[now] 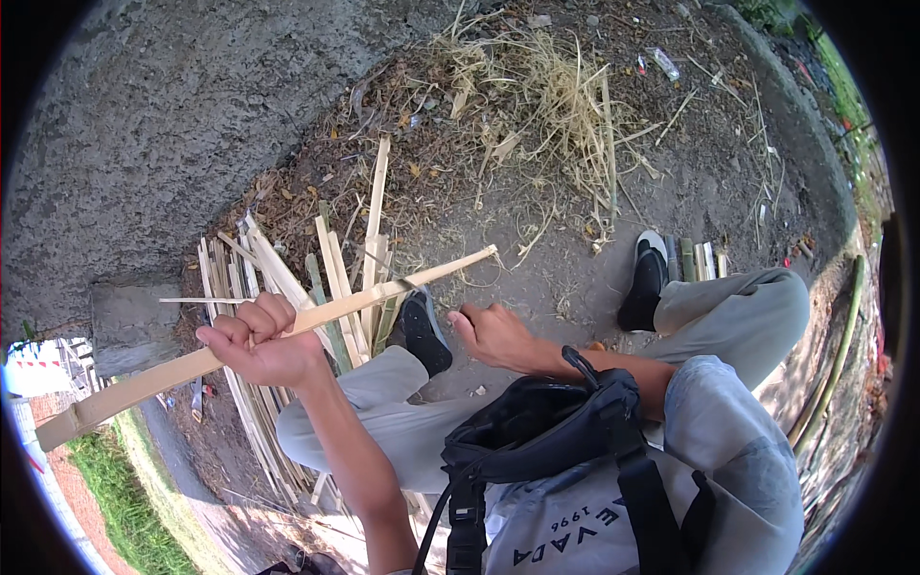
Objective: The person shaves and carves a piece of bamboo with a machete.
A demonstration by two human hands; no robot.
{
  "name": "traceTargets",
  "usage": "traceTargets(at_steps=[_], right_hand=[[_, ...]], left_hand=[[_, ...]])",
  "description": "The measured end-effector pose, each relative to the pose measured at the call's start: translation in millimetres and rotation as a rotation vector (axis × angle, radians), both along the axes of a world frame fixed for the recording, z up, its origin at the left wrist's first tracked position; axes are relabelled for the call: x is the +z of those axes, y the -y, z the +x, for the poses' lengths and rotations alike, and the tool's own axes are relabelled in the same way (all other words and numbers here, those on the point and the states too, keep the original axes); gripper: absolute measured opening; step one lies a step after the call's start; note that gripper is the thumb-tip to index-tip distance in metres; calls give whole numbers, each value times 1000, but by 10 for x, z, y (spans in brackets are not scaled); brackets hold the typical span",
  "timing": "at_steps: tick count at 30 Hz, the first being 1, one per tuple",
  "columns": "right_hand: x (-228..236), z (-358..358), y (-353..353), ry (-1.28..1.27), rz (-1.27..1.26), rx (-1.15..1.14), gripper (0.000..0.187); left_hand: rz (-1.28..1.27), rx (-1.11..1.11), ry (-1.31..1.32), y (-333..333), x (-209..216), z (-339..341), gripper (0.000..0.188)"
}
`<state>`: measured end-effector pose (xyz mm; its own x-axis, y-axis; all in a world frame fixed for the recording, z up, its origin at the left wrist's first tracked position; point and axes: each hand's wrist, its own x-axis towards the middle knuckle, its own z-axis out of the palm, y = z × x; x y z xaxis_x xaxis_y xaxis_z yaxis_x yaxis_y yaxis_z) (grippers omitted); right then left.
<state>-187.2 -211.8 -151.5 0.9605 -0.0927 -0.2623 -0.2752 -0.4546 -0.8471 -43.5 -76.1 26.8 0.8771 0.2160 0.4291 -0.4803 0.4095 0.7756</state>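
A long pale bamboo strip (359, 299) runs slantwise from the lower left up to the middle of the view. My left hand (264, 340) is closed around it, partway along its length. The strip's near-left end is wider, and the far end is thin, with a fine curl hanging from it. A narrow dark, blade-like piece (404, 285) crosses the strip between my hands; I cannot tell what it belongs to. My right hand (494, 335) is below the strip's thin end, fingers curled and thumb up. What it holds, if anything, is hidden.
Several split bamboo strips (335, 278) lie in a bundle by my left foot. A heap of pale shavings (561, 91) lies ahead on the dirt. A rough concrete wall (172, 125) rises at the left. A black bag (546, 431) hangs at my waist. Green poles (834, 359) lie right.
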Motion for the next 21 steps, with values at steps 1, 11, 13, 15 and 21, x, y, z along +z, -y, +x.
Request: traceTargets(at_steps=[1, 11, 13, 15, 21], right_hand=[[-249, -8, 38, -72, -18, -92, 56], [124, 140, 89, -43, 15, -82, 54], [-15, 95, 113, 20, 66, -48, 53], [-702, 83, 277, -143, -35, -252, 51], [-158, 193, 214, -126, 18, -171, 52]], left_hand=[[6, 4, -4, 0, 1, -24, 53], [-8, -520, 90, -192, -26, 59, 53], [38, -562, 105, -150, -6, 50, 57], [131, -806, 267, -146, 4, 96, 60], [120, -1016, 342, -201, 13, 141, 63]])
